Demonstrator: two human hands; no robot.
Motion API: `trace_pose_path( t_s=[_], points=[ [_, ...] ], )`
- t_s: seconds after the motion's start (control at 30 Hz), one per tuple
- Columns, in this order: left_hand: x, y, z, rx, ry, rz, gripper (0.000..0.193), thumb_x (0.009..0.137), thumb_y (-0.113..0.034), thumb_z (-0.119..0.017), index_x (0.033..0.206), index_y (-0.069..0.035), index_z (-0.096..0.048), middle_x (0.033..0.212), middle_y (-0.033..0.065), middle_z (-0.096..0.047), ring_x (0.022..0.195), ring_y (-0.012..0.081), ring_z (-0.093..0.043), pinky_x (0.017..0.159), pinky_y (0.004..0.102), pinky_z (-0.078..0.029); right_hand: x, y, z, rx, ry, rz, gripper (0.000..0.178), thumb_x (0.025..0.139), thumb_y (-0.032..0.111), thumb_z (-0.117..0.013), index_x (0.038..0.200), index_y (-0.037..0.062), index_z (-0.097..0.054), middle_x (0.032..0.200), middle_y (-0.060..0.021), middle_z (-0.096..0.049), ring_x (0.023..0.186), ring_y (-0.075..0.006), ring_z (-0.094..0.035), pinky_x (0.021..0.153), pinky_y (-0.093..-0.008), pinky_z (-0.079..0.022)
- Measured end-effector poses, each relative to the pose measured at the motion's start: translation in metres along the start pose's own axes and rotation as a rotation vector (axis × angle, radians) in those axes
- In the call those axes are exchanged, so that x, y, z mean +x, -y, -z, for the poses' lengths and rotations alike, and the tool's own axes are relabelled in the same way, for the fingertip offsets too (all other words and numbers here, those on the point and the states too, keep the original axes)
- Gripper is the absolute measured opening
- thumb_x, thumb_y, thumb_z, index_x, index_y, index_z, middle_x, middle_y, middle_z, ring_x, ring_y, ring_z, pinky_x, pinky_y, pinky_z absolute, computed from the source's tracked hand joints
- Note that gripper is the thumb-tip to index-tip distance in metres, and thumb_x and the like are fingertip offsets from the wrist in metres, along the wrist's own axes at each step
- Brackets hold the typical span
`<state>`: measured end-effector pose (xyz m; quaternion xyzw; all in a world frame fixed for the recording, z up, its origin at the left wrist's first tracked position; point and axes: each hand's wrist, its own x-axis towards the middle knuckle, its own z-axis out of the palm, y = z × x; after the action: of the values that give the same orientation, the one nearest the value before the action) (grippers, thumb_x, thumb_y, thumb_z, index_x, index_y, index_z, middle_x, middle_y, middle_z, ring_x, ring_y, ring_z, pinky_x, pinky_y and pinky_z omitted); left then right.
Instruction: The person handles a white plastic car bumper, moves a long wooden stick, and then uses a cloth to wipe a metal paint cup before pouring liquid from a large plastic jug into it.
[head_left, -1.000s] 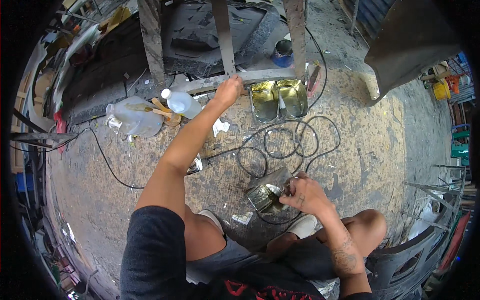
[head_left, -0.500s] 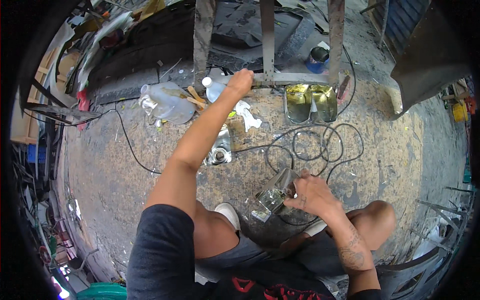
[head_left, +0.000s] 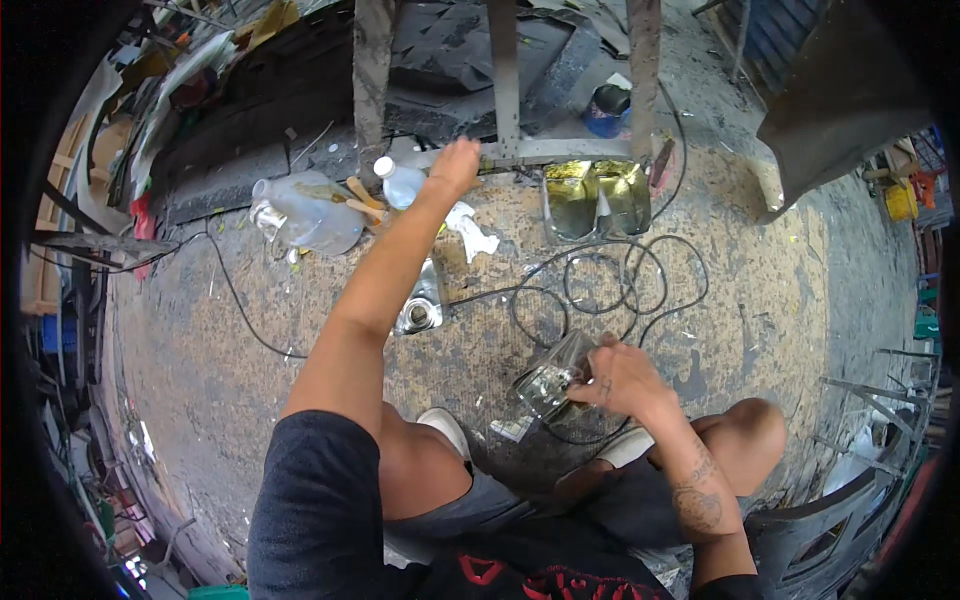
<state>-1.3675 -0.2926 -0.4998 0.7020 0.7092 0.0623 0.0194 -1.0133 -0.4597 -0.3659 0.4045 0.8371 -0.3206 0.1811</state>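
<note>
My left arm reaches far forward. My left hand [head_left: 456, 168] is closed beside the lower bar of a metal frame [head_left: 560, 150], right of a white-capped plastic bottle [head_left: 403, 184]; its fingertips are hidden, and I cannot make out what they hold. Low over the floor between my knees, my right hand [head_left: 625, 380] grips a shiny, open-sided metal can [head_left: 553, 385] by its right edge. Under my left forearm lies another metal can with a round opening [head_left: 419, 314], partly covered by the arm. A crumpled white cloth [head_left: 471, 232] rests near the bottle.
A large translucent jug [head_left: 315, 222] lies at the left. Cut-open metal cans, golden inside [head_left: 597, 200], stand against the frame. A blue pot [head_left: 607, 110] is behind them. Black cable [head_left: 664, 280] loops over the worn floor board [head_left: 750, 330]. A dark sheet [head_left: 840, 120] hangs at the right.
The whole view has shifted, so the scene sits slightly farther left. My left hand stays by the frame's bar, and my right hand keeps its grip on the metal can.
</note>
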Motion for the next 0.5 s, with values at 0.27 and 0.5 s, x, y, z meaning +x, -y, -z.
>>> trace_pose_path(
  t_s=[0.27, 0.5],
  points=[
    [-0.049, -0.028, 0.065, -0.194, 0.061, -0.174, 0.016, 0.081, -0.011, -0.054, 0.083, 0.002, -0.062, 0.087, 0.0265, -0.061, 0.084, 0.0417, -0.061, 0.073, 0.0494, -0.049, 0.009, 0.014, 0.004, -0.084, -0.002, 0.018, 0.052, 0.070, 0.044, -0.073, 0.087, -0.0038, -0.066, 0.090, -0.0233, -0.064, 0.088, -0.0368, -0.063, 0.079, -0.0412, -0.051],
    [-0.147, -0.003, 0.065, -0.110, 0.484, -0.199, 0.020, 0.082, -0.022, -0.062, 0.082, -0.002, -0.064, 0.085, 0.0199, -0.064, 0.084, 0.0364, -0.061, 0.073, 0.0461, -0.049, 0.015, 0.015, 0.006, 0.003, -0.124, 0.121, 0.040, 0.067, 0.036, -0.071, 0.076, -0.0018, -0.064, 0.086, -0.0238, -0.062, 0.083, -0.0382, -0.062, 0.074, -0.0440, -0.050]
  ],
)
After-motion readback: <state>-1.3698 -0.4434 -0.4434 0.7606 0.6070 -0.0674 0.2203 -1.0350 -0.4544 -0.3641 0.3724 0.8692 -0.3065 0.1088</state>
